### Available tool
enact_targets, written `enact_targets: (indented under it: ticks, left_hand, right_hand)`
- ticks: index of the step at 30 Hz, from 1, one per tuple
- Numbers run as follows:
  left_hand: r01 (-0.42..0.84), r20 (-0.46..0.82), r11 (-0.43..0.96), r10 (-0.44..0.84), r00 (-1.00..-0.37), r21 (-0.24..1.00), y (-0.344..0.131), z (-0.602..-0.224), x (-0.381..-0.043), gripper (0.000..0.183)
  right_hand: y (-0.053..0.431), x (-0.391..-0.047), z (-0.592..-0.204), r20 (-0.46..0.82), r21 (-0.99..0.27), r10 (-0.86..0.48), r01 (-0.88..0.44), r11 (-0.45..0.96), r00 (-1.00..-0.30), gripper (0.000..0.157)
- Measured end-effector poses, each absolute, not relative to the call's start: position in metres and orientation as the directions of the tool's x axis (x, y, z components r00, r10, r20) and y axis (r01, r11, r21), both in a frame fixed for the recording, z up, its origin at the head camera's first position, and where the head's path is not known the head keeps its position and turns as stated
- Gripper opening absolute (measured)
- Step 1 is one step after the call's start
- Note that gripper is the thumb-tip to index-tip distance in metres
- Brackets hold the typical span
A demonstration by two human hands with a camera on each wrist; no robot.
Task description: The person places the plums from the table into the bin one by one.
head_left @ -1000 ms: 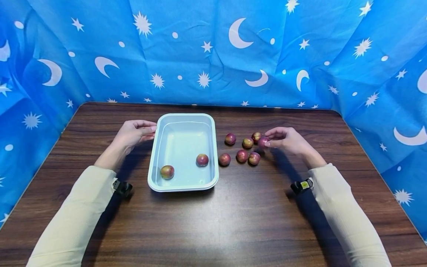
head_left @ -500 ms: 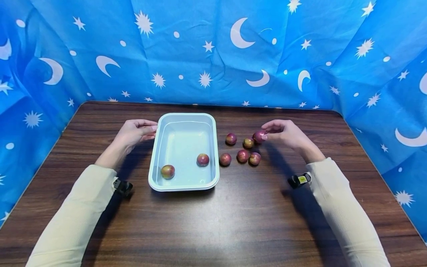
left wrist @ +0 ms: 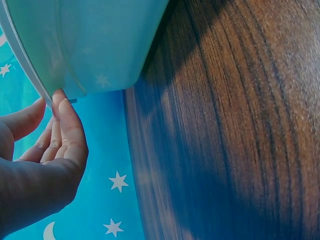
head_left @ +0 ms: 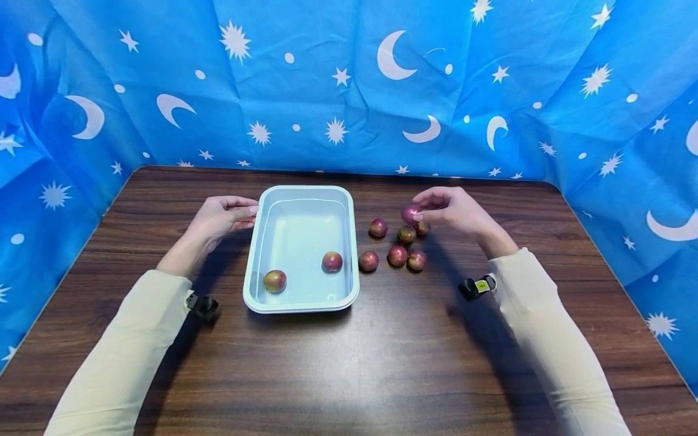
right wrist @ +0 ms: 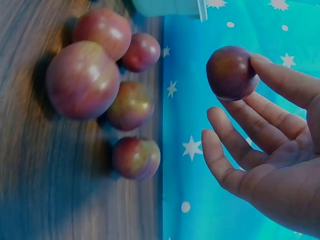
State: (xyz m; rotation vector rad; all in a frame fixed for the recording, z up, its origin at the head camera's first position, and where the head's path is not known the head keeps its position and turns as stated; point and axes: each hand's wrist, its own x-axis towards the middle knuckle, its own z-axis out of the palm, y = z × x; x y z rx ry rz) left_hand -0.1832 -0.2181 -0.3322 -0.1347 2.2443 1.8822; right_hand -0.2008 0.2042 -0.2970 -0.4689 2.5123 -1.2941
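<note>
A white plastic tray point(head_left: 305, 307) stands left of the middle of the table, with two plums, one plum point(head_left: 275, 281) near its front left and another plum point(head_left: 332, 261) by its right side. My left hand point(head_left: 220, 219) pinches the tray's left rim; the left wrist view shows thumb and fingertips point(left wrist: 61, 95) at the rim's edge. My right hand point(head_left: 455, 212) pinches a dark red plum point(right wrist: 232, 73) between thumb and fingers, raised above the others. Several plums, among them a reddish plum point(head_left: 397, 255) and a greener plum point(head_left: 406, 234), lie on the table right of the tray.
The dark wood table point(head_left: 349, 375) reaches back to a blue cloth point(head_left: 338, 79) printed with white moons and stars, which also hangs at both sides. One plum point(head_left: 368, 261) lies close beside the tray's right wall. Each wrist wears a small black camera point(head_left: 203, 306).
My right hand has lifted the plum and carried it leftward over the loose ones, uncovering a plum behind it. My left hand and the tray have stayed in place.
</note>
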Motion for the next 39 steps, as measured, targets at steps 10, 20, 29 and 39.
enact_targets:
  ticks: [10, 20, 29, 39]
  left_hand:
    - [-0.202, -0.218, 0.183, 0.067, -0.974, 0.962, -0.218, -0.333, -0.183, 0.031]
    - [-0.2, -0.216, 0.191, 0.069, -0.974, 0.961, -0.218, -0.332, -0.183, 0.032]
    - [-0.202, -0.216, 0.171, 0.068, -0.974, 0.964, -0.217, -0.332, -0.184, 0.032]
    - [-0.205, -0.218, 0.175, 0.059, -0.974, 0.963, -0.218, -0.331, -0.183, 0.031]
  right_hand:
    - [0.181, -0.203, -0.293, -0.077, -0.83, -0.427, -0.179, 0.528, -0.901, 0.031]
    - [0.158, -0.201, -0.288, -0.08, -0.829, -0.48, -0.209, 0.519, -0.874, 0.031]
    - [0.134, -0.199, -0.286, -0.044, -0.838, -0.554, -0.271, 0.473, -0.831, 0.03]
    - [0.117, -0.195, -0.288, -0.074, -0.863, -0.592, -0.246, 0.441, -0.803, 0.033]
